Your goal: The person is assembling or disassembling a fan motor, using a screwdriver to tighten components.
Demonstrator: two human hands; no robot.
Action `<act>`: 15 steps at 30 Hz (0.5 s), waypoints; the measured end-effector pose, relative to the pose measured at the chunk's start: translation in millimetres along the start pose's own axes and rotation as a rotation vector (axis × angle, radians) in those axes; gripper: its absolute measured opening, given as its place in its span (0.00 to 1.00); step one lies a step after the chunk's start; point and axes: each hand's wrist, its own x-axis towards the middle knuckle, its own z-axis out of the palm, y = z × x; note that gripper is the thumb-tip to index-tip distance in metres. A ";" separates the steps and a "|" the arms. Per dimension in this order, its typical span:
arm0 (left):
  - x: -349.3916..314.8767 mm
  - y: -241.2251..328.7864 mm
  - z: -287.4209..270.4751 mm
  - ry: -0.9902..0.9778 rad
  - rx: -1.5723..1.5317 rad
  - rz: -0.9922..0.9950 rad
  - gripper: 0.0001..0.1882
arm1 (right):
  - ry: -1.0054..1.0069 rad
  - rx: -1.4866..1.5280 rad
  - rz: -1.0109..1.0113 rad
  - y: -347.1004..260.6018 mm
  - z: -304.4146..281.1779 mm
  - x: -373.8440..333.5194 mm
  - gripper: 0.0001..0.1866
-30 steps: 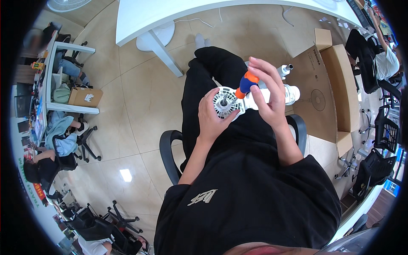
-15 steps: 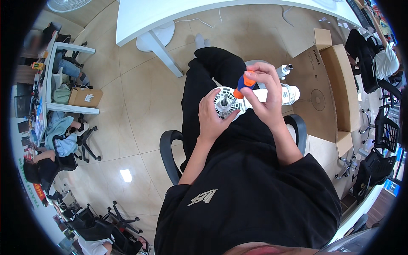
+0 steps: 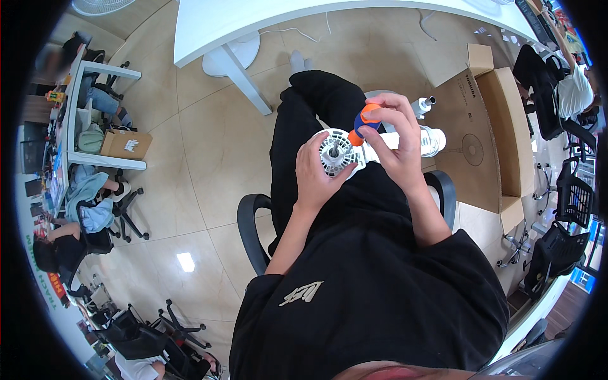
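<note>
Seemingly at a screwdriving step, the right grip (image 3: 405, 161) pinches the orange-and-blue screwdriver (image 3: 362, 123), aimed at the round white housing (image 3: 342, 159) just left of it, which the left grip (image 3: 313, 177) clasps by the rim, so the next turn calls for steady alignment.

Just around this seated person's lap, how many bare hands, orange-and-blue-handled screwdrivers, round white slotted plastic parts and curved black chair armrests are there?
Left bare hand and right bare hand: 2
Orange-and-blue-handled screwdriver: 1
Round white slotted plastic part: 1
Left black armrest and right black armrest: 2
Total: 6
</note>
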 end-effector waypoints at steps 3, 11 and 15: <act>0.0 -0.1 -0.3 -0.004 -0.005 -0.008 0.42 | -0.004 -0.014 0.004 0.7 -1.5 -0.3 0.15; -0.6 -0.4 -0.6 -0.012 0.005 -0.017 0.42 | -0.051 0.272 0.155 -2.4 -4.4 0.0 0.17; -0.7 -1.0 -0.7 -0.004 0.021 -0.001 0.42 | -0.074 0.142 0.128 -3.1 -4.7 1.4 0.18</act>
